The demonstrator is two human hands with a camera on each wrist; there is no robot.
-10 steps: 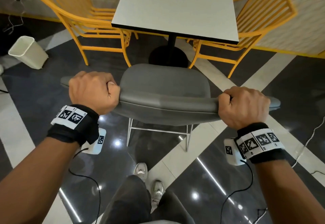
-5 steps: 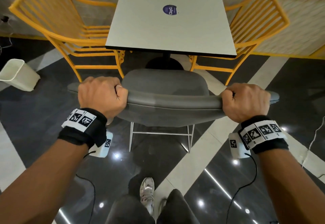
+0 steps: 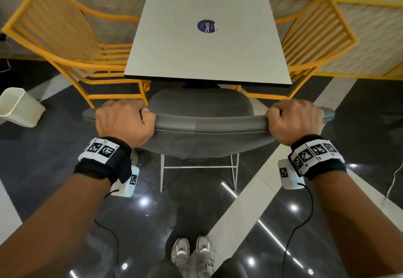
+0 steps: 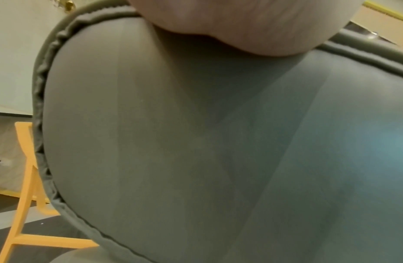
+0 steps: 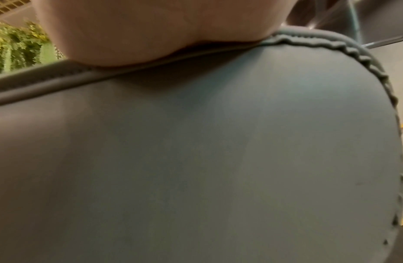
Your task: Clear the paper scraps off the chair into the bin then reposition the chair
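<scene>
A grey padded chair on thin white legs stands at the near edge of the white square table, its seat partly under the tabletop. My left hand grips the left end of the backrest's top rim, and my right hand grips the right end. Both wrist views are filled by the grey backrest, with the heel of each palm pressed on its piped rim. The visible seat holds no paper scraps. A white bin sits on the floor at the far left.
Two yellow slatted chairs flank the table left and right. A low wall with yellow trim runs behind. The floor is glossy dark tile with white bands. A white cable trails on the right. My shoes stand behind the chair.
With both hands gripping the backrest, the grey chair has moved forward toward the table, so its seat now reaches under the table edge. My feet have stepped together behind it.
</scene>
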